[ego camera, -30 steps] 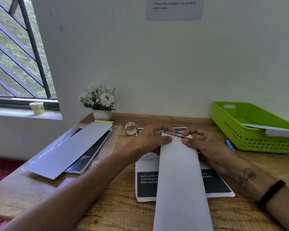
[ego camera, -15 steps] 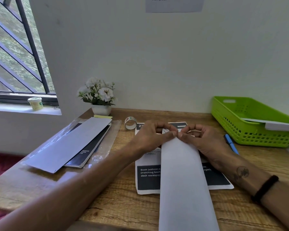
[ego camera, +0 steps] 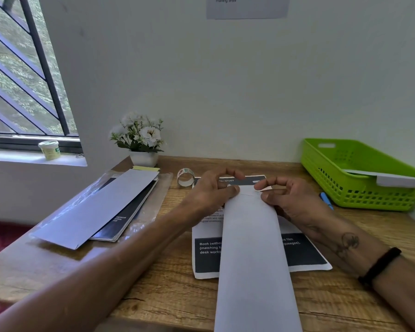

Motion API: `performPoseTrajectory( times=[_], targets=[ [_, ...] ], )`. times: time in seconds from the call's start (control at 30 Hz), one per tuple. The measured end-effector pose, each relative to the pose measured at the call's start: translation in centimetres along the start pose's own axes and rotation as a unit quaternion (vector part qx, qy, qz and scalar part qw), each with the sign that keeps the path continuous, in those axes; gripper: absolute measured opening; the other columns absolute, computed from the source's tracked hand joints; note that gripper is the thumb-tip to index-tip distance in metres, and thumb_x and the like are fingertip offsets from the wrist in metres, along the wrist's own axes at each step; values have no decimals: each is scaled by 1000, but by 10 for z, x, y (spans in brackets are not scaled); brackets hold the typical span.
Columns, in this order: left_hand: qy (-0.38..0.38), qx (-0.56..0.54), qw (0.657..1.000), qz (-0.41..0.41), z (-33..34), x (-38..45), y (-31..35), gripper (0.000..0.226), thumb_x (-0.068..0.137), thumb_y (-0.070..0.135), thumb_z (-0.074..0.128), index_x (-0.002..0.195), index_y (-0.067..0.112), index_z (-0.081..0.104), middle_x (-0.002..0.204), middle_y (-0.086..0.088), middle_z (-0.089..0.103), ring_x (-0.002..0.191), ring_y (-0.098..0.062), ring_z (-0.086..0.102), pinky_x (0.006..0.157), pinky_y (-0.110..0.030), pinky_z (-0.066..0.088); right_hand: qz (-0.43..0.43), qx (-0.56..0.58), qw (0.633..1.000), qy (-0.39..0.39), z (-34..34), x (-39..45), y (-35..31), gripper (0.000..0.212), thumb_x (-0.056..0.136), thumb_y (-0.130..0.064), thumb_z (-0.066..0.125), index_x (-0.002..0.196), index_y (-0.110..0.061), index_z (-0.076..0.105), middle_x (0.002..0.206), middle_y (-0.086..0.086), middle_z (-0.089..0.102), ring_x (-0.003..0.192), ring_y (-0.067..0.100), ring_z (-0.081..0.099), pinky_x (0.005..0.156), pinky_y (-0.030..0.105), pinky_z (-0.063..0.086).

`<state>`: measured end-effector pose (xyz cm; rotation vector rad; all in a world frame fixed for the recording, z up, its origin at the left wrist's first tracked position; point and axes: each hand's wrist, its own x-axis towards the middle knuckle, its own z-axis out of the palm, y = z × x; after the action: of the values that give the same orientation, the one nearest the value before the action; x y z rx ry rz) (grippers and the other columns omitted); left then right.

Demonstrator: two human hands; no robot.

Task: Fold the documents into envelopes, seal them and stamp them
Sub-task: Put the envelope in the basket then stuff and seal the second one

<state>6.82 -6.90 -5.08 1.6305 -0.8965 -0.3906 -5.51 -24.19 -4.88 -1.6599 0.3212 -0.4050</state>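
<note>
A long white envelope (ego camera: 253, 255) lies lengthwise on the wooden desk (ego camera: 168, 295), running from the near edge toward the wall. My left hand (ego camera: 211, 192) pinches its far left corner. My right hand (ego camera: 285, 197) presses the far right corner, where the flap end is folded down. Under the envelope lies a printed sheet (ego camera: 206, 255) with black blocks of text. A second white envelope (ego camera: 96, 209) rests to the left on a dark spiral pad (ego camera: 127, 221). A small roll of stamps or tape (ego camera: 185, 177) stands just beyond my left hand.
A green plastic basket (ego camera: 340, 178) at the right holds a white envelope (ego camera: 393, 179). A blue pen (ego camera: 326, 200) lies in front of it. A potted white flower (ego camera: 140, 140) stands at the back left, near the window sill with a small tub (ego camera: 49, 149).
My fingertips, pinched together at the middle of the envelope's far end, have slid apart to its two corners. The view has tilted slightly.
</note>
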Motion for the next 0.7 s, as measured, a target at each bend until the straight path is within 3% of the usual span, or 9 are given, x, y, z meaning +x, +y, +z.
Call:
performPoseTrajectory(
  times=[0.07,0.17,0.27,0.43,0.6,0.7],
  targets=[
    [0,2,1000,1,0,1,-1,27,104,7,60,124,25,62,89,-13,80,79,-20,75,75,-36,61,9,6,1000,3,0,0,0,22,94,7,62,98,-11,75,78,15,72,65,21,65,63,29,56],
    [-2,-14,1000,-4,1,3,-1,34,103,6,60,128,30,60,94,-8,81,83,-17,78,73,-32,63,2,-2,1000,24,0,-2,0,10,90,-7,75,97,-14,76,83,11,78,66,18,70,63,29,57],
    [-3,-16,1000,2,1,1,1,34,101,9,64,129,29,62,95,-4,81,85,-17,79,72,-30,62,-9,-19,999,30,0,-5,1,21,82,-16,86,99,-12,76,87,9,80,73,17,74,68,30,60],
    [7,1,1000,25,0,0,2,26,101,5,63,117,26,69,98,-10,80,86,-22,78,77,-40,65,-15,9,999,42,-1,-1,1,16,85,-4,80,98,-10,75,84,7,79,72,17,74,64,26,59],
    [-1,17,1000,20,-2,1,1,30,103,0,52,124,16,67,99,-19,78,83,-26,77,76,-39,65,-3,17,998,54,-1,4,2,25,90,5,69,104,-15,72,80,8,75,64,17,68,59,26,58],
    [20,123,990,68,-1,2,-6,22,102,10,57,115,19,71,90,-20,76,84,-31,76,77,-45,65,8,42,996,77,-2,6,2,24,89,3,71,105,-15,71,80,6,73,59,12,67,52,23,54]
  ],
)
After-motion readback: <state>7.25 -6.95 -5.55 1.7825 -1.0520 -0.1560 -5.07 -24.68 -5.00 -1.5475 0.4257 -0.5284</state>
